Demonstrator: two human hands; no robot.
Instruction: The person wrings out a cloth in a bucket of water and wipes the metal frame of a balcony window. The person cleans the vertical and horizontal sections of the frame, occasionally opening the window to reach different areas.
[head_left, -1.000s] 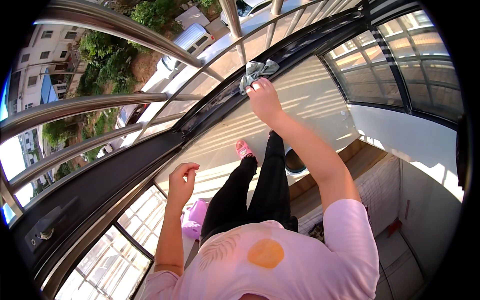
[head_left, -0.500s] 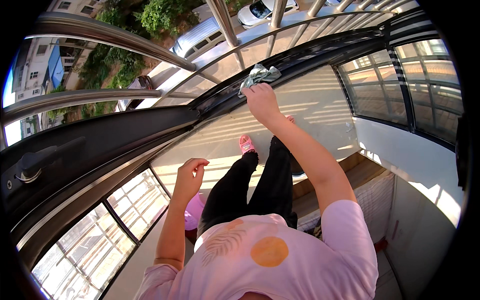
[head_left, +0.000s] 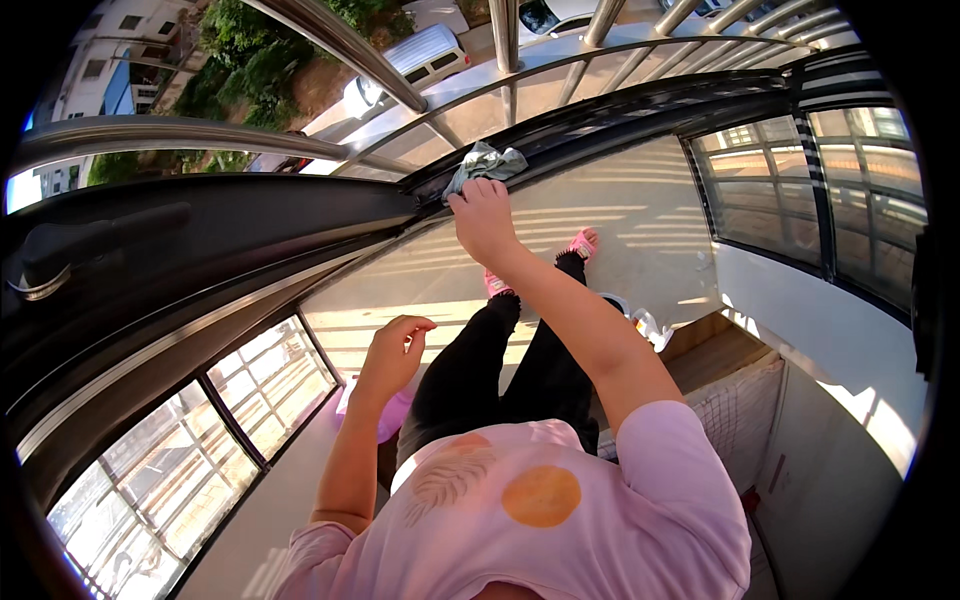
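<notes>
Trees (head_left: 265, 60) and a pale van (head_left: 415, 58) show outside, beyond a metal railing (head_left: 338, 45) whose bars pass close to the window. A pale floor (head_left: 640, 225), banded with light, spreads inside. At the left, a wide dark sash (head_left: 250, 210) fills that side and hides what lies behind it. From its end a dark window frame (head_left: 600, 125) curves across toward gridded panes (head_left: 760, 190) at the right. Black-trousered legs (head_left: 465, 360) stand on the near side, and a purple container (head_left: 393, 415) is half hidden by the left forearm (head_left: 350, 455). The right forearm (head_left: 590, 332) covers part of a rounded thing with a bluish rim (head_left: 617, 302), maybe a basin. Pink slippers (head_left: 583, 243) show beyond the trouser hems. The left hand (head_left: 395, 355) hangs empty, loosely bent, thumb apart from fingers. The right hand (head_left: 485, 220) is clamped on a crumpled grey-green cloth (head_left: 487, 163), which lies on the frame near the sash, its near edge covered by the fingers.
</notes>
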